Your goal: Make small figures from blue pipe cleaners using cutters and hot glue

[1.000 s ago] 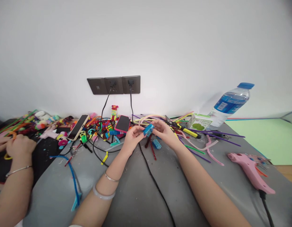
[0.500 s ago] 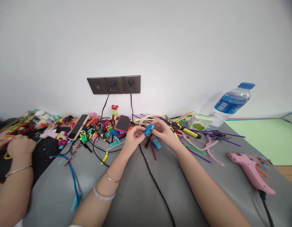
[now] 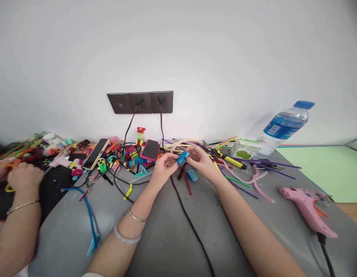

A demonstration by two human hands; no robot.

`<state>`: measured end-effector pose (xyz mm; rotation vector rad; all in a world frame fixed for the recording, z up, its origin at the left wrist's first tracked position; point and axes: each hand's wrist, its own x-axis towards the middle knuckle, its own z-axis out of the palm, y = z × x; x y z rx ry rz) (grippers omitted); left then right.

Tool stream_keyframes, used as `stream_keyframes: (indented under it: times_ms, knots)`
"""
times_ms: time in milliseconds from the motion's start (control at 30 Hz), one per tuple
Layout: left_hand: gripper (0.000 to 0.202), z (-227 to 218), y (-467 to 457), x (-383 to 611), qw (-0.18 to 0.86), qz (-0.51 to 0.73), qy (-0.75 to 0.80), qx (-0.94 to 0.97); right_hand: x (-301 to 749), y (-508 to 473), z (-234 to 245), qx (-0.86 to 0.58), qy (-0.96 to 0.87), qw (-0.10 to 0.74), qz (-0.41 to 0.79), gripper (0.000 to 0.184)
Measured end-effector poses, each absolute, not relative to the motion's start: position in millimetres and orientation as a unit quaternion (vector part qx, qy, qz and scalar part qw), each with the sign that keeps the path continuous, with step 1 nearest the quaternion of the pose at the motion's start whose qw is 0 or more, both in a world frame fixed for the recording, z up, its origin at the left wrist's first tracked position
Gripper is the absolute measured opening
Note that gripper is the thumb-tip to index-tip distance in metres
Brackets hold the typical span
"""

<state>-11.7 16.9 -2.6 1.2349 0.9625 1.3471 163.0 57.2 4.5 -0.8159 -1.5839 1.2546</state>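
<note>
Between my two hands is a small blue piece of bent pipe cleaner (image 3: pixel 183 158), raised over the grey table (image 3: pixel 166 234). My left hand (image 3: pixel 164 168) pinches its left end, thumb and fingers closed. On the other end, the fingers of my right hand (image 3: pixel 200 163) are closed too. A second blue folded pipe-cleaner piece (image 3: pixel 192 175) lies just below my right fingers. Dark red pipe cleaners (image 3: pixel 187 183) rest beside it. Farther left, a long blue pipe cleaner (image 3: pixel 90 213) curves over the table with a light blue piece at its end.
A pink glue gun (image 3: pixel 308 211) lies at right, near a tilted water bottle (image 3: pixel 285 125) and a green-white box (image 3: pixel 244 149). Yellow-handled pliers (image 3: pixel 232 159), phones (image 3: pixel 151 149) and pipe-cleaner figures line the wall. A black cable (image 3: pixel 190 219) crosses the table. Another person's hands (image 3: pixel 24 177) work at left.
My hands and the blue piece have barely moved; the piece is turned slightly. The other person's hands at left have shifted a little, with an orange strip now showing in them.
</note>
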Motion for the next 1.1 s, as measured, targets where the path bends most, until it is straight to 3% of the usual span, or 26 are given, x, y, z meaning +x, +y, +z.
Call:
stream_keyframes:
  times_ms: [1100]
  knots:
    - [0.021, -1.4, 16.7, -11.1, 0.509, 0.568, 0.396, 0.511, 163.5, 56.1, 5.1, -0.338, -0.631, 0.463, 0.523, 0.028]
